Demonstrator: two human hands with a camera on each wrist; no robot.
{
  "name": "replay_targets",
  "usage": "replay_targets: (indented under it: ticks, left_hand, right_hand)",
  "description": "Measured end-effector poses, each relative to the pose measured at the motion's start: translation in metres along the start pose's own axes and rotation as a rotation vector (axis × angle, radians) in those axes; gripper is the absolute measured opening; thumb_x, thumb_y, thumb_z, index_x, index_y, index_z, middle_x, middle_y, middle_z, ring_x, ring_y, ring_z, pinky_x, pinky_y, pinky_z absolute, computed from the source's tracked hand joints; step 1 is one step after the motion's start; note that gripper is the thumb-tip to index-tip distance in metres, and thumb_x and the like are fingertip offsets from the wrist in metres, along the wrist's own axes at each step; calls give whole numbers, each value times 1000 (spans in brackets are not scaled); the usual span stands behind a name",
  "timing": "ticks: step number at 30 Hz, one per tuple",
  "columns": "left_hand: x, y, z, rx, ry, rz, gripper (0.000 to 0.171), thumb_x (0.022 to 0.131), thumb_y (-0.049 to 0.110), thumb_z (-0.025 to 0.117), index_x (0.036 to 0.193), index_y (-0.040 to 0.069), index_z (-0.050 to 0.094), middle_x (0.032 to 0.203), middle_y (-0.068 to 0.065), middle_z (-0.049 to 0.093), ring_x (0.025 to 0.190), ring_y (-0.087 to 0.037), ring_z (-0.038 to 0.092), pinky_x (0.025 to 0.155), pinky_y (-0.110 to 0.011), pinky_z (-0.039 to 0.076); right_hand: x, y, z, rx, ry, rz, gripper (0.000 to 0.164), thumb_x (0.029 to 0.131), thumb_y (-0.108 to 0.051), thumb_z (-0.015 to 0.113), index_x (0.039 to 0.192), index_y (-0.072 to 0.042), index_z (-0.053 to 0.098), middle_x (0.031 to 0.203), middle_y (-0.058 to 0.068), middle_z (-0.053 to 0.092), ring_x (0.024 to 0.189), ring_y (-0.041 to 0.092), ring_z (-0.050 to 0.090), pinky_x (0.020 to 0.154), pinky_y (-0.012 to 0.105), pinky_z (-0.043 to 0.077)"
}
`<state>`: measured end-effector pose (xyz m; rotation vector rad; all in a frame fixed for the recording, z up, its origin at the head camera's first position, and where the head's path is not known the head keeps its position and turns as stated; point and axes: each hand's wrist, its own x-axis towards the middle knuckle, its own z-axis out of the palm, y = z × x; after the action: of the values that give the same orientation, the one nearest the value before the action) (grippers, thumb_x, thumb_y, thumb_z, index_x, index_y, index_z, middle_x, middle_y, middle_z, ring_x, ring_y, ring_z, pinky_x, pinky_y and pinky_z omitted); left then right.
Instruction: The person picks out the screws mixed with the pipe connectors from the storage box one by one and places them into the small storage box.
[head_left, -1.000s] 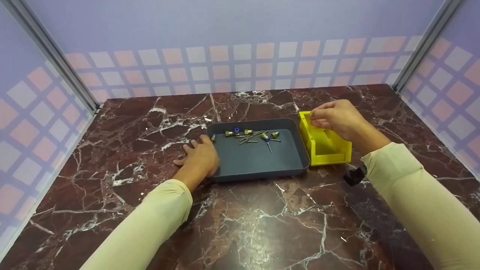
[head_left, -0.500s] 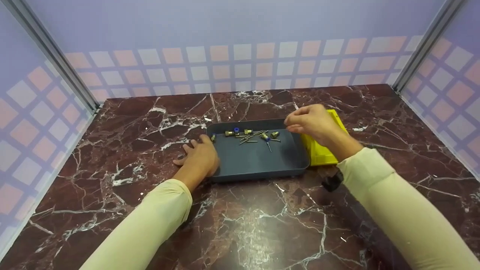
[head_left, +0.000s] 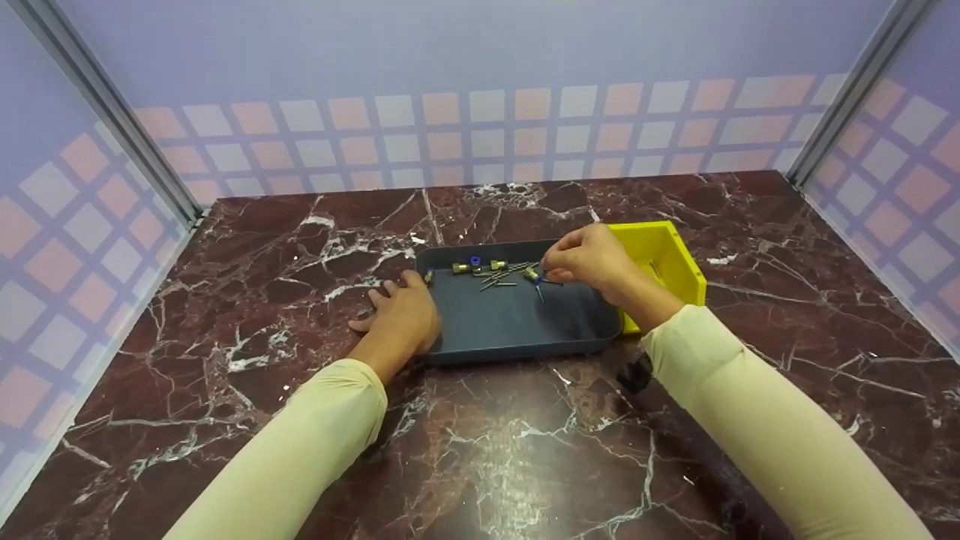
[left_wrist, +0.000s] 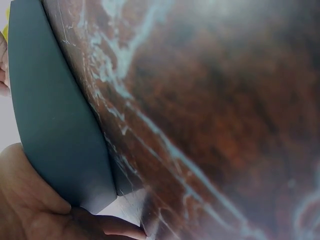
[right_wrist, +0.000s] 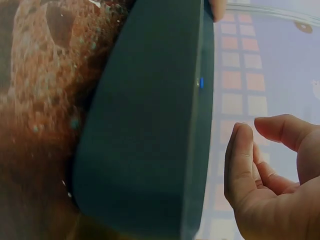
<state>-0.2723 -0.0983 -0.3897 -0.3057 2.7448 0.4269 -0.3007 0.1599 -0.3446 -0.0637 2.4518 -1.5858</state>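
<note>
A dark grey tray lies on the table with several small brass push-in fittings, some with blue collars, and several thin drill bits near its far side. My left hand rests against the tray's left end, fingers spread; in the left wrist view the palm touches the tray's outer wall. Over the tray's right part hovers my right hand, just right of a blue-collared fitting. The right wrist view has its thumb and forefinger apart, with nothing visible between them.
Directly right of the tray stands a yellow bin, partly hidden by my right forearm; a small thin piece shows inside it. The marble-patterned table is bordered by tiled-print panels at the back and sides.
My right hand has moved left from above the yellow bin to above the tray's right part, where it now covers a brass fitting. The left hand and the tray have stayed put.
</note>
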Motion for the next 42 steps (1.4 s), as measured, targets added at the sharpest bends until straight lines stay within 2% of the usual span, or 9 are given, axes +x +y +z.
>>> replay_targets:
  ticks: [6,9,14,18,22,25,34,40,42]
  left_hand:
    - [0,-1,0,3,-2,-2,100,88,0,62,163,6,-4,167,-33,3,153,-56,-1,103,-90,10]
    - [1,0,0,12,-19,-7,101,88,1,62,163,6,-6,167,-33,1,153,-56,-2,103,-90,10]
    - [4,1,-3,50,-56,-23,109,85,-1,67,162,6,-11,167,-33,-2,153,-55,-5,104,-89,12]
    - [4,2,-2,35,-46,-20,110,84,-2,67,163,7,-9,167,-32,-1,154,-55,-5,104,-89,12]
    - [2,2,-1,20,-26,-11,108,84,-1,66,163,6,-7,168,-32,0,154,-55,-3,103,-90,11]
    - [1,2,-2,19,-21,-6,107,84,-1,66,163,6,-6,168,-32,1,154,-56,-3,103,-90,11]
    - [1,1,-3,24,-9,3,106,84,-4,65,162,5,-6,167,-34,2,153,-57,-2,102,-90,12]
    - [0,0,-1,24,-20,7,98,91,2,60,162,4,-7,166,-34,2,153,-57,-3,103,-90,12]
    - [0,-1,-1,22,-23,7,96,93,5,59,163,4,-7,167,-34,2,153,-57,-3,103,-90,12]
  right_hand:
    - [5,7,13,-70,32,14,21,89,-7,74,104,8,75,107,17,74,77,12,75,84,34,62]
    - [6,10,17,-128,48,17,21,88,-9,75,103,6,76,107,17,75,74,10,74,79,30,63]
    - [8,13,19,-162,69,52,24,86,-12,78,102,5,76,105,16,75,68,7,73,69,22,61]
    - [10,18,19,-227,96,67,22,82,-16,81,96,0,78,86,5,75,61,4,68,60,18,56]
    - [12,25,19,-307,110,60,17,77,-19,83,88,-6,80,63,-9,67,56,2,61,53,16,48]
    - [13,27,20,-324,112,58,17,76,-20,86,86,-7,81,56,-13,65,54,2,60,51,16,46]
    - [13,26,26,-474,163,28,21,72,-27,92,82,-12,82,64,-7,71,59,7,60,54,20,44]
    - [11,27,28,-517,183,9,18,72,-24,91,82,-12,82,78,-1,76,70,13,61,61,22,46]
    - [10,28,28,-523,183,12,16,72,-23,90,82,-13,83,78,-2,76,69,12,62,61,21,46]
